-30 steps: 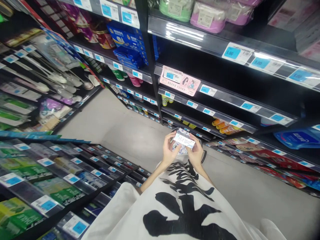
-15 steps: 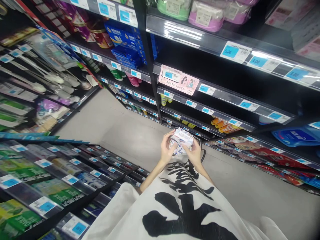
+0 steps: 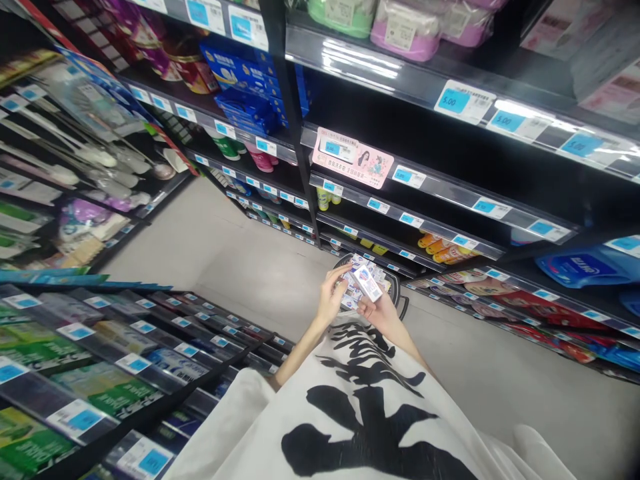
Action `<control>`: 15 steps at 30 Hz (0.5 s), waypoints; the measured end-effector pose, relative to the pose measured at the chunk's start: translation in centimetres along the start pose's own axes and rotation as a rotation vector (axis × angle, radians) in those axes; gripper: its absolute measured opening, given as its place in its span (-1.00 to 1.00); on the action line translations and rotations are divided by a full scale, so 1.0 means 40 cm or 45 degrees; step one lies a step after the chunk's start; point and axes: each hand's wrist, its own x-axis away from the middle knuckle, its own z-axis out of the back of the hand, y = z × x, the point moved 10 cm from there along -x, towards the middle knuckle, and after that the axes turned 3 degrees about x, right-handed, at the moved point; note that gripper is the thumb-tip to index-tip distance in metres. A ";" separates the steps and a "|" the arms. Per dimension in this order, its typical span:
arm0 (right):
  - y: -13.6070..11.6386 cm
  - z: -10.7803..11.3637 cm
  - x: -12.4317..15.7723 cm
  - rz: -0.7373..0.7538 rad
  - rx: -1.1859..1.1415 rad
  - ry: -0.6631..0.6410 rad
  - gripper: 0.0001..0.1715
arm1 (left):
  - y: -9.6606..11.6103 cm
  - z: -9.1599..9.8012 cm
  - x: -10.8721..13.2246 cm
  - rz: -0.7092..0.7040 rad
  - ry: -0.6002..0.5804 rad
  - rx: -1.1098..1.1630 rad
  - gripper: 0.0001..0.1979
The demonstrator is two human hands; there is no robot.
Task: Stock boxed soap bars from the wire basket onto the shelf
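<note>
A white shirt [image 3: 235,427] printed with black figures is shown at the near edge, with both bare forearms extended beyond it over a shop aisle. A small white box [image 3: 367,283] with a blue-and-red mark is held at a tilt in the right hand [image 3: 381,312], gripped between thumb and fingers above a dark basket [image 3: 399,291]. The left hand [image 3: 330,293] is half curled just left of the box, its fingertips brought near the far left corner; whether the box is touched by them cannot be told at this size. More small white boxes [image 3: 350,297] are seen loosely piled in the basket, beneath the hands.

To the near left, green and yellow cartons [image 3: 35,427] are ranged on shelves lined with blue-and-white price tags. To the right, a large blue pack [image 3: 583,267] is stocked above red packages [image 3: 547,337]. Past the basket, orange bottles [image 3: 445,248] are laid on a low dark shelf, and a pink sign [image 3: 353,158] is fixed to a shelf edge higher up. Farther left, blue boxes [image 3: 243,73] are stacked, while long-handled utensils [image 3: 83,143] are displayed on a rack across the grey floor [image 3: 225,260].
</note>
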 end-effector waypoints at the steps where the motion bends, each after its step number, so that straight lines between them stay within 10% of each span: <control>1: 0.001 0.002 0.001 -0.001 -0.005 0.005 -0.51 | -0.002 0.000 0.001 0.000 0.001 0.000 -0.68; 15: 0.002 -0.004 0.002 -0.015 -0.062 0.024 -0.51 | -0.021 -0.001 -0.006 0.005 -0.010 -0.005 -0.68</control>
